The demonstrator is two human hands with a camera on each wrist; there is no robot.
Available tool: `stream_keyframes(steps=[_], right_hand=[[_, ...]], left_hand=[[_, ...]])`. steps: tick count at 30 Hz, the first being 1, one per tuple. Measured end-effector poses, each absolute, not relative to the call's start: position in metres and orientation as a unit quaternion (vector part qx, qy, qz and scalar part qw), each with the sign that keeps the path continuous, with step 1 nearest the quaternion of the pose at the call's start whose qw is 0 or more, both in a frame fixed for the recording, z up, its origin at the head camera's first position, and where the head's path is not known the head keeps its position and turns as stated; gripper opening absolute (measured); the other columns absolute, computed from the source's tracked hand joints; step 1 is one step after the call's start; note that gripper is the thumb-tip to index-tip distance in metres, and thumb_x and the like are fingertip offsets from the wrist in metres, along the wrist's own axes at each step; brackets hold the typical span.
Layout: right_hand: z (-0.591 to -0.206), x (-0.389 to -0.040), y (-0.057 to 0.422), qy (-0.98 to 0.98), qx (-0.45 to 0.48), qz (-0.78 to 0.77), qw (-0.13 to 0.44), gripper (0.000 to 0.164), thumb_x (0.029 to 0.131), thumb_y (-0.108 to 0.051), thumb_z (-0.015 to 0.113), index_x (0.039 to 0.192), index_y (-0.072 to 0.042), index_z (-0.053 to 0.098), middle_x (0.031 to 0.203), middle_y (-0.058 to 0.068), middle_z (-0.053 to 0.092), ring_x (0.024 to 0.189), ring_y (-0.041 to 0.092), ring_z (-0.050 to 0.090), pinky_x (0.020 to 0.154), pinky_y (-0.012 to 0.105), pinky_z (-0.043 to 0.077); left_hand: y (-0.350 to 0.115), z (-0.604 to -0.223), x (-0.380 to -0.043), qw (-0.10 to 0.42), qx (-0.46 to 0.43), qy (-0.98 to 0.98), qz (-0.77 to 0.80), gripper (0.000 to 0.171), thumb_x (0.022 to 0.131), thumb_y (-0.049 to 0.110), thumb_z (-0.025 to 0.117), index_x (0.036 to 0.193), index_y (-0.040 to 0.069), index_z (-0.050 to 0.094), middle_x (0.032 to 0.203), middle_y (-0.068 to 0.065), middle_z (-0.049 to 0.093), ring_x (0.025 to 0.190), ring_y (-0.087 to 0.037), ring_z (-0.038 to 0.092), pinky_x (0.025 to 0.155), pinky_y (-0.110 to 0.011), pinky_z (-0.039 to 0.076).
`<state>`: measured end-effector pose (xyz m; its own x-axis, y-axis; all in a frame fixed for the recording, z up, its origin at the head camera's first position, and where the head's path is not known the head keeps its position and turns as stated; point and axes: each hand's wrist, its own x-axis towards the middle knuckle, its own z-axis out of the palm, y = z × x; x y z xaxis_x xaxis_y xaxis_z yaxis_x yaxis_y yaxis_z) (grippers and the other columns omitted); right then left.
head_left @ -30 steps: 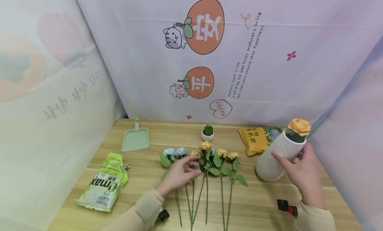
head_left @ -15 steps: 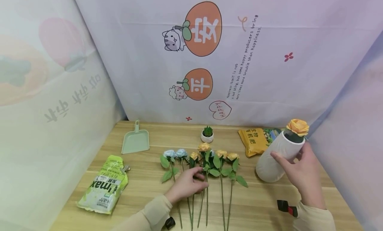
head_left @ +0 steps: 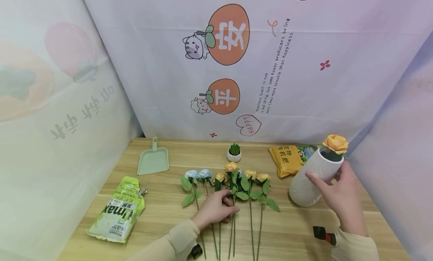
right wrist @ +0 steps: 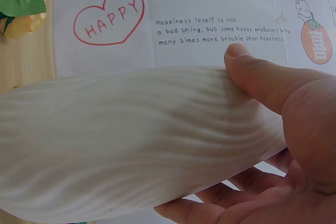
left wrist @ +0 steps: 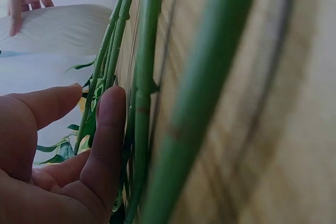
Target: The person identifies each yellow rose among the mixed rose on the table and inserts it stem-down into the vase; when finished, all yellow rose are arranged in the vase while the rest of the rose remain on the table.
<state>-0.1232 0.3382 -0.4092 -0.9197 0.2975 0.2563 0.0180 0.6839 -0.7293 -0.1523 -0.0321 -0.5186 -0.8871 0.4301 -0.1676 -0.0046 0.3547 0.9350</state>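
Note:
A white vase (head_left: 306,184) with a rippled surface leans to the right, one yellow-orange rose (head_left: 335,144) standing in its mouth. My right hand (head_left: 345,197) grips the vase near its upper part; the right wrist view shows the thumb (right wrist: 262,80) on one side and fingers on the other. Several artificial roses lie in a row on the table, light blue ones (head_left: 191,174) at the left and yellow-orange ones (head_left: 250,174) at the right. My left hand (head_left: 214,208) is among the middle stems (left wrist: 144,72), thumb and forefinger apart beside them.
A green dustpan (head_left: 153,162) lies at the back left, with a clipped green-and-white bag (head_left: 116,214) in front of it. A small potted succulent (head_left: 234,153) stands behind the roses. Behind the vase lies a yellow packet (head_left: 287,160). Printed cloth (head_left: 162,84) walls the table.
My left hand has moved right and toward me, from the blossoms down to the middle stems. Some middle stems have shifted slightly. The right hand keeps its hold on the vase.

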Motion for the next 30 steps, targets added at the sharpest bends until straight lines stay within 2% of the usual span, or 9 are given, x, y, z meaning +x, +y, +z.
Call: stream_keyframes(steps=[7, 10, 13, 16, 20, 26, 30], right_hand=[[-0.4103, -0.1243, 0.3401, -0.898, -0.083, 0.39, 0.185, 0.095, 0.091, -0.04, 0.089, 0.161, -0.003, 0.037, 0.148, 0.031, 0.053, 0.128, 0.059, 0.056, 0.07, 0.004, 0.043], [-0.4104, -0.1243, 0.3401, -0.899, -0.083, 0.388, 0.186, 0.095, 0.091, -0.041, 0.089, 0.16, -0.002, 0.037, 0.147, 0.032, 0.053, 0.127, 0.058, 0.057, 0.074, 0.014, 0.053], [-0.4103, -0.1236, 0.3401, -0.9, -0.083, 0.385, 0.187, 0.095, 0.091, -0.042, 0.089, 0.16, -0.002, 0.037, 0.147, 0.032, 0.054, 0.126, 0.057, 0.058, 0.075, 0.023, 0.057], [-0.4104, -0.1232, 0.34, -0.899, -0.081, 0.386, 0.189, 0.095, 0.091, -0.042, 0.089, 0.159, -0.002, 0.038, 0.146, 0.032, 0.054, 0.126, 0.057, 0.058, 0.074, 0.017, 0.054], [-0.4102, -0.1234, 0.3394, -0.899, -0.083, 0.388, 0.187, 0.095, 0.091, -0.042, 0.089, 0.16, -0.003, 0.037, 0.147, 0.031, 0.054, 0.126, 0.056, 0.058, 0.072, 0.008, 0.043], [-0.4104, -0.1238, 0.3395, -0.899, -0.082, 0.387, 0.189, 0.094, 0.092, -0.04, 0.089, 0.16, -0.002, 0.037, 0.146, 0.033, 0.053, 0.125, 0.057, 0.058, 0.071, 0.004, 0.041], [-0.4116, -0.1239, 0.3396, -0.898, -0.081, 0.388, 0.189, 0.093, 0.092, -0.039, 0.089, 0.159, -0.001, 0.037, 0.146, 0.033, 0.053, 0.125, 0.057, 0.058, 0.07, 0.004, 0.041]], left_hand=[[-0.0295, -0.5198, -0.1516, 0.192, 0.131, 0.8, 0.553, 0.075, 0.095, 0.013, 0.084, 0.156, -0.008, 0.047, 0.095, 0.001, 0.071, 0.065, -0.016, 0.073, 0.06, -0.03, 0.064], [-0.03, -0.5198, -0.1507, 0.199, 0.123, 0.788, 0.57, 0.075, 0.094, 0.009, 0.083, 0.157, -0.008, 0.045, 0.099, -0.002, 0.07, 0.067, -0.017, 0.073, 0.061, -0.031, 0.065], [-0.0318, -0.52, -0.1502, 0.209, 0.112, 0.775, 0.586, 0.075, 0.095, 0.008, 0.082, 0.158, -0.007, 0.044, 0.103, -0.005, 0.069, 0.068, -0.019, 0.073, 0.062, -0.033, 0.066], [-0.0339, -0.5199, -0.15, 0.217, 0.102, 0.763, 0.6, 0.075, 0.095, 0.007, 0.082, 0.159, -0.005, 0.044, 0.107, -0.007, 0.068, 0.069, -0.02, 0.073, 0.062, -0.034, 0.066], [-0.0356, -0.5205, -0.1504, 0.212, 0.097, 0.752, 0.616, 0.07, 0.095, 0.004, 0.08, 0.158, -0.002, 0.048, 0.107, -0.009, 0.067, 0.07, -0.021, 0.072, 0.062, -0.036, 0.066], [-0.0363, -0.5214, -0.1526, 0.186, 0.104, 0.755, 0.621, 0.062, 0.095, 0.002, 0.079, 0.153, 0.003, 0.055, 0.105, -0.006, 0.067, 0.069, -0.021, 0.072, 0.06, -0.037, 0.066], [-0.0365, -0.5212, -0.1546, 0.187, 0.11, 0.749, 0.626, 0.061, 0.097, 0.004, 0.077, 0.154, 0.004, 0.054, 0.108, -0.007, 0.068, 0.068, -0.02, 0.072, 0.063, -0.037, 0.066]])
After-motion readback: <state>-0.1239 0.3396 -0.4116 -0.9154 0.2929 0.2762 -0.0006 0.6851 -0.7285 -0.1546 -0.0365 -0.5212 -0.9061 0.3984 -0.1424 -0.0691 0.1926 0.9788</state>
